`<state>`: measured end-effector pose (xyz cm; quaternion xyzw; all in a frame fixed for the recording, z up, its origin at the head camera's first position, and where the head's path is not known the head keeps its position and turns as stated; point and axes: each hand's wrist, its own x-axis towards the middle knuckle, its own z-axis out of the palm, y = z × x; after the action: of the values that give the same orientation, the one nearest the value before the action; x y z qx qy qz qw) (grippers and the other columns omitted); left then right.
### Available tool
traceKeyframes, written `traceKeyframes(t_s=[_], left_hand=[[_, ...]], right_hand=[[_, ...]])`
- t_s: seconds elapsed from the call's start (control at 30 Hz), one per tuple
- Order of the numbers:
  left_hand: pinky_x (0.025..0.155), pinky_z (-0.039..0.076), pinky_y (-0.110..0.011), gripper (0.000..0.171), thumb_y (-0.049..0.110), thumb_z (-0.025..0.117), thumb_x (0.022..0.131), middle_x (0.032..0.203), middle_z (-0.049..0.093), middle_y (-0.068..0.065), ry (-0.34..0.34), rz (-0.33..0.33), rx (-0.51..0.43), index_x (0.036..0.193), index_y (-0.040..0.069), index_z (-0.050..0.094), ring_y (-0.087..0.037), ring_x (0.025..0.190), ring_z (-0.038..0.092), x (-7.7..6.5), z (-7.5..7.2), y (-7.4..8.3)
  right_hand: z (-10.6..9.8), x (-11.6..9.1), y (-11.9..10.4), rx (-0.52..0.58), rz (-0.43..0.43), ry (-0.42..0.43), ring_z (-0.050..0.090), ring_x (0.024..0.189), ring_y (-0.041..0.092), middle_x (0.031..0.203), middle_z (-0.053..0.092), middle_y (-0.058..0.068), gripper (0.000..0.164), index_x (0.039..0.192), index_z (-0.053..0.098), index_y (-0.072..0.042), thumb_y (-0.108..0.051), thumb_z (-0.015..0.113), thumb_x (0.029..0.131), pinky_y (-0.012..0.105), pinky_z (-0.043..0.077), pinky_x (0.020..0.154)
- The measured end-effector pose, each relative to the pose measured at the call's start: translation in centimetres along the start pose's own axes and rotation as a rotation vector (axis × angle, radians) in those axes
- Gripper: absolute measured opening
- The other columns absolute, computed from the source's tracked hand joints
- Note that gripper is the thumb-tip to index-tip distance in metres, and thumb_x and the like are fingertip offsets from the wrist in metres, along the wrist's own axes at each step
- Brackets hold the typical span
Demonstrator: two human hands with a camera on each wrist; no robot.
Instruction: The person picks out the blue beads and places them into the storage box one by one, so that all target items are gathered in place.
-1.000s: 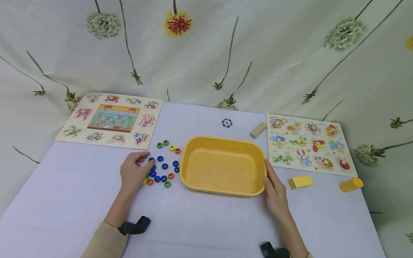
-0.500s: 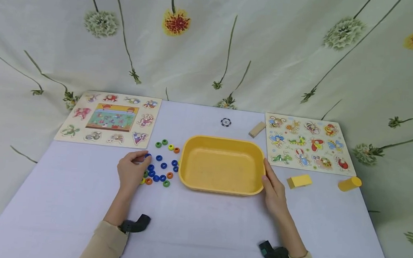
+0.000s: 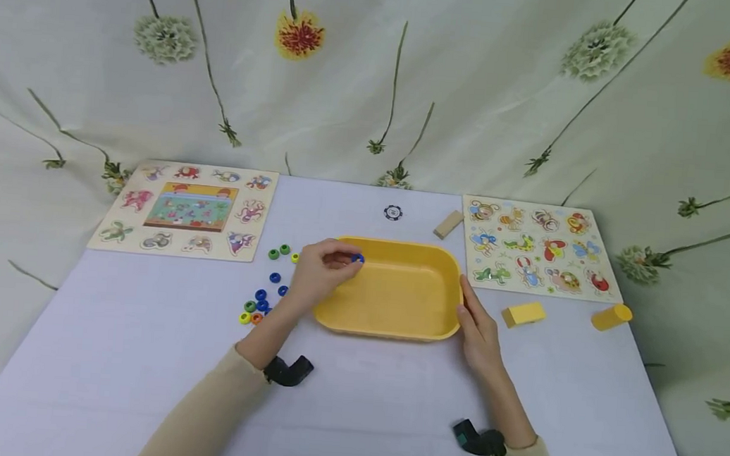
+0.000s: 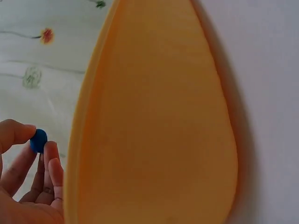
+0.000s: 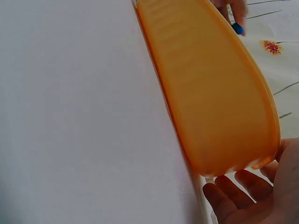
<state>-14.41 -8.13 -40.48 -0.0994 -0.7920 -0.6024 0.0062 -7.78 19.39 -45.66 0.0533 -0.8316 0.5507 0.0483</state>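
Note:
My left hand (image 3: 322, 271) pinches a small blue bead (image 3: 358, 258) between thumb and fingertips, over the left end of a yellow plastic tray (image 3: 396, 332). In the left wrist view the bead (image 4: 39, 141) shows beyond the tray's rim, away from its floor. My right hand (image 3: 482, 335) holds the tray's right end, fingers (image 5: 232, 190) along the outer wall and thumb at the rim. Several loose beads, blue, green, yellow and orange, lie left of the tray, among them a blue bead (image 3: 275, 277); the left hand and forearm hide some of them.
A sea-animal puzzle board (image 3: 183, 210) lies at the back left, an insect puzzle board (image 3: 538, 248) at the back right. Behind the tray are a poker chip (image 3: 393, 213) and a wooden block (image 3: 448, 225). Right of it lie a yellow block (image 3: 523, 315) and a yellow cylinder (image 3: 611, 317).
My left hand has moved right and away from me, from among the beads to over the tray, carrying a blue bead. The right hand keeps its hold on the tray.

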Motion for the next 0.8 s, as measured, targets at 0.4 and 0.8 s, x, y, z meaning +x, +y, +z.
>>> traceKeyframes(t_s=[0.4, 0.8], left_hand=[[0.062, 0.05, -0.021, 0.018, 0.013, 0.072, 0.072, 0.08, 0.066, -0.002, -0.345, -0.1, 0.068, 0.088, 0.007, 0.067, -0.009, 0.068, 0.06, 4.1, 9.5, -2.1], [0.059, 0.049, -0.016, 0.015, 0.009, 0.072, 0.071, 0.076, 0.066, -0.003, -0.385, -0.081, 0.182, 0.084, 0.004, 0.067, -0.006, 0.064, 0.059, 4.3, 12.0, -3.8]], right_hand=[[0.0, -0.1, -1.7, 0.014, -0.024, 0.001, 0.024, 0.132, 0.02, 0.143, 0.028, 0.006, 0.045, 0.139, 0.028, -0.009, -0.008, 0.035, 0.095, 0.005, 0.02, 0.098], [0.0, -0.1, -1.6, -0.013, -0.01, 0.012, 0.025, 0.132, 0.02, 0.143, 0.028, 0.004, 0.045, 0.139, 0.028, -0.011, -0.008, 0.035, 0.095, 0.004, 0.02, 0.097]])
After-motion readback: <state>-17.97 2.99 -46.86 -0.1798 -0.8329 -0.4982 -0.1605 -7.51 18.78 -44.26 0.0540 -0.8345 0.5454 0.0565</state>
